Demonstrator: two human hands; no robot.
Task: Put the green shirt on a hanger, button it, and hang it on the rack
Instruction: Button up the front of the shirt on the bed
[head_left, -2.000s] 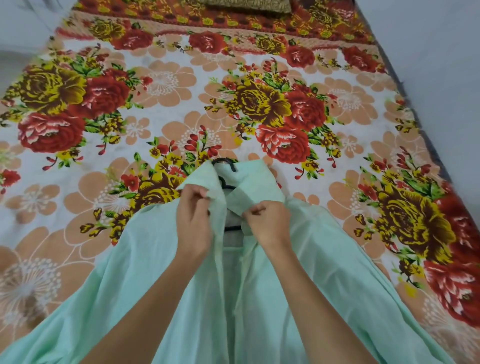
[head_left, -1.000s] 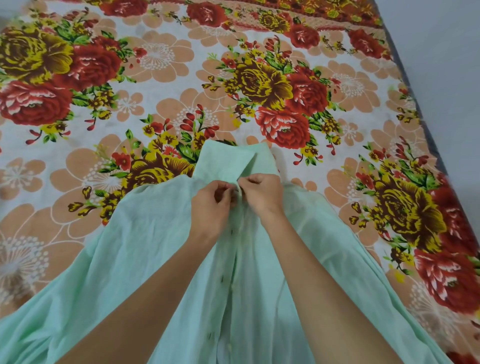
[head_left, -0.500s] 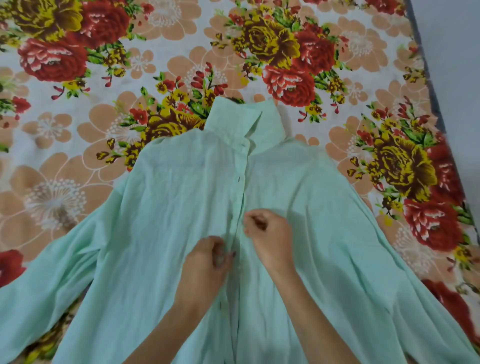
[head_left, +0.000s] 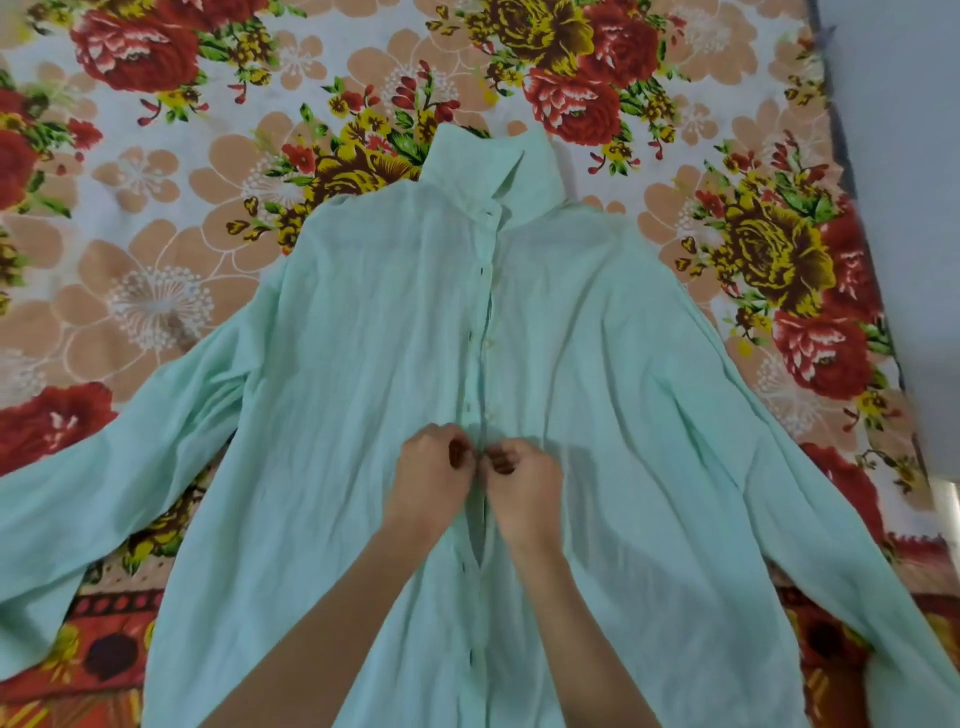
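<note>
The pale green shirt (head_left: 363, 364) lies front-up and spread out on the bed, collar at the far end, sleeves stretched to both sides. The hanger is hidden inside it. My left hand (head_left: 431, 467) pinches the left edge of the button placket at mid-chest. My right hand (head_left: 522, 475) pinches the right edge, directly beside the left. The collar button looks fastened; the placket gapes a little just below my hands.
The shirt rests on a floral bedsheet (head_left: 156, 249) with red, yellow and peach flowers. The bed's right edge (head_left: 852, 171) runs along a grey floor (head_left: 914, 208). No rack is in view.
Both hands moved from the collar down the placket to mid-chest. The hanger hook, visible at the collar before, is now covered. The view has shifted toward me, showing the whole shirt.
</note>
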